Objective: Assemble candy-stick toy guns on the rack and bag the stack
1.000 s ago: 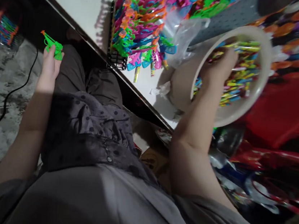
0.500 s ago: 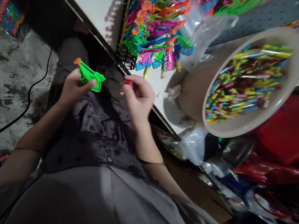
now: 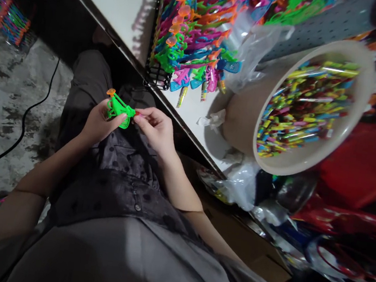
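Note:
Over my lap, my left hand (image 3: 99, 122) is closed on a green plastic toy gun (image 3: 119, 110) with an orange suction-cup tip (image 3: 111, 92) at its far left end. My right hand (image 3: 157, 130) pinches a small red piece (image 3: 137, 113) between thumb and fingertips. That piece meets the right end of the toy gun; my fingers cover most of it, so its full shape and how far it is inserted are hidden.
On the white table (image 3: 122, 2) stands a black rack (image 3: 157, 78) full of colourful toy guns. A pale bucket (image 3: 242, 115) beside it holds many bright wrapped tubes (image 3: 308, 110). Clear plastic bags (image 3: 242, 184) hang at the table's edge. A black cable (image 3: 23, 125) runs across the floor.
My right hand has moved left and brought the red piece to the toy gun. My left hand has shifted slightly right and down with the toy gun.

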A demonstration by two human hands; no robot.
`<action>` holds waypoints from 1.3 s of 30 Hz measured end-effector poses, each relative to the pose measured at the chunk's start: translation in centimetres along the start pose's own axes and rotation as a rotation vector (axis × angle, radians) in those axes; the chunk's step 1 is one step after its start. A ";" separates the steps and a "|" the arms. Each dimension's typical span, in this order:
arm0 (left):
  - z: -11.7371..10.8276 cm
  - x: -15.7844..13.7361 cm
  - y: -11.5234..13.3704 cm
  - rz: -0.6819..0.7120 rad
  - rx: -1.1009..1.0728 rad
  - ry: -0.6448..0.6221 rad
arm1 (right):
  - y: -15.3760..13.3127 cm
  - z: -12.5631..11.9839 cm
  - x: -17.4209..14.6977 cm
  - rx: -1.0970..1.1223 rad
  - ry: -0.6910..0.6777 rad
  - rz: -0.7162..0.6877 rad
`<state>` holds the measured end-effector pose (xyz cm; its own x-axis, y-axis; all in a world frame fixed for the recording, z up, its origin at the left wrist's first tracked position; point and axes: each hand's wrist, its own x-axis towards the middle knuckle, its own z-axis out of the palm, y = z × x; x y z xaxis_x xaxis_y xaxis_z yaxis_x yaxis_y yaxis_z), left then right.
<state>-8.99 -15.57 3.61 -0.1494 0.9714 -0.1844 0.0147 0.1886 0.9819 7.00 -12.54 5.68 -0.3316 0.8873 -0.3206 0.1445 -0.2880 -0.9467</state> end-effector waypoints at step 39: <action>1.3 7.5 -2.5 0.379 0.182 0.206 | 3.9 -10.9 6.3 -0.773 0.570 0.075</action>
<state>-8.83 -8.61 -0.32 -0.2926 0.9314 0.2165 0.2770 -0.1341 0.9515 15.62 -4.15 0.33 0.1771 0.9766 -0.1223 0.7891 -0.2151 -0.5754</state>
